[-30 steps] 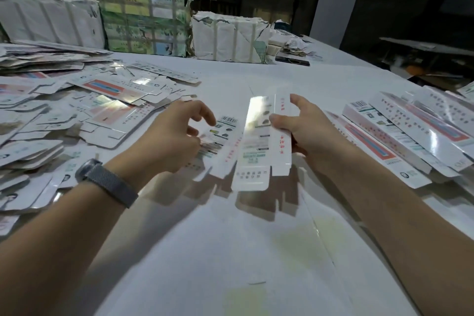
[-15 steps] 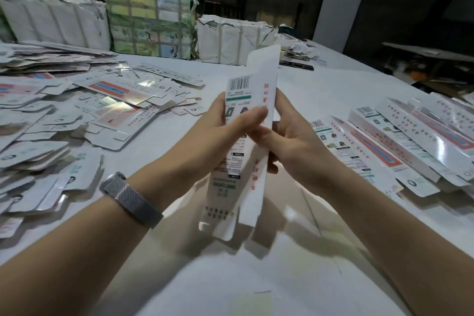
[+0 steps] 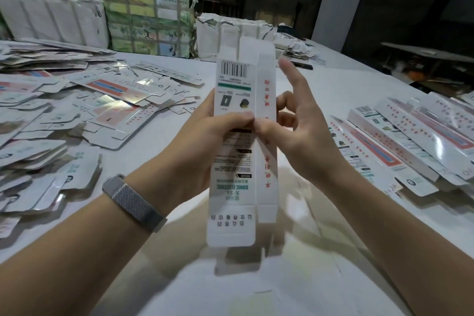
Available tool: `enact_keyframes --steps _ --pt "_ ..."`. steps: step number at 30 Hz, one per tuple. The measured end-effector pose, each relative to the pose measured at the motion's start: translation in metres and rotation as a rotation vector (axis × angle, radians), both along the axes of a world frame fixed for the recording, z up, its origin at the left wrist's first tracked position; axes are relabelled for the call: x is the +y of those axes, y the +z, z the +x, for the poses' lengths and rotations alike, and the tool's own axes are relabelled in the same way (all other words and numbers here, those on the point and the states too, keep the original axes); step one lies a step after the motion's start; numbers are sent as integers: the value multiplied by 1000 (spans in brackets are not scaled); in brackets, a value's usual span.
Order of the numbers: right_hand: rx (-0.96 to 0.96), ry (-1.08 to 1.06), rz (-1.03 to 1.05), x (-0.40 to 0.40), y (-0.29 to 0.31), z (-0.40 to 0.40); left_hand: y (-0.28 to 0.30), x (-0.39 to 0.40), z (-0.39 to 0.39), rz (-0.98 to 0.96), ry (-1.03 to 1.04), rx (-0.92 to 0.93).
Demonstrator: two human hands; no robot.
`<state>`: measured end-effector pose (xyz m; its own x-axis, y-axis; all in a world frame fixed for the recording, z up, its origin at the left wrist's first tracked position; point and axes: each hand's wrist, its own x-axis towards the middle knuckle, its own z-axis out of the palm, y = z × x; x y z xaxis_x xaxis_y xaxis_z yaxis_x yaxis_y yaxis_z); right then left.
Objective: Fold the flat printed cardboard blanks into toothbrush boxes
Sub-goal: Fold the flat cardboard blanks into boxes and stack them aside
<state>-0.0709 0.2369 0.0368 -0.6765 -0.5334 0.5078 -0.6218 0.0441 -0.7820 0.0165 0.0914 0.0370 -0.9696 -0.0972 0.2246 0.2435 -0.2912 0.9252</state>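
Holding the blank upright at frame centre, the left hand wraps it while the right hand pinches its crease, forefinger raised; uneven thumb pressure could skew the fold.

The blank, lifted off the table, now stands upright, pinched by both hands.

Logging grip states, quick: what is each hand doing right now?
Left hand: grips the cardboard blank, thumb across its printed face.
Right hand: pinches the blank's side panel with its thumb, index finger pointing up.
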Motion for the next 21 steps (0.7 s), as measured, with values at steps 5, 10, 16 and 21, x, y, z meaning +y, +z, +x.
enact_keyframes --steps 5,10,16,21 --pt "123 -87 21 4 3 -6 -3 6 5 70 -176 -103" --pt "249 -252 95 8 5 -15 -3 7 5 57 -207 -151" --pt "178 -218 7 1 -1 -12 -5 6 2 52 -140 -186" --pt "47 -200 -77 2 9 -10 -3 16 8 -108 -141 -153"
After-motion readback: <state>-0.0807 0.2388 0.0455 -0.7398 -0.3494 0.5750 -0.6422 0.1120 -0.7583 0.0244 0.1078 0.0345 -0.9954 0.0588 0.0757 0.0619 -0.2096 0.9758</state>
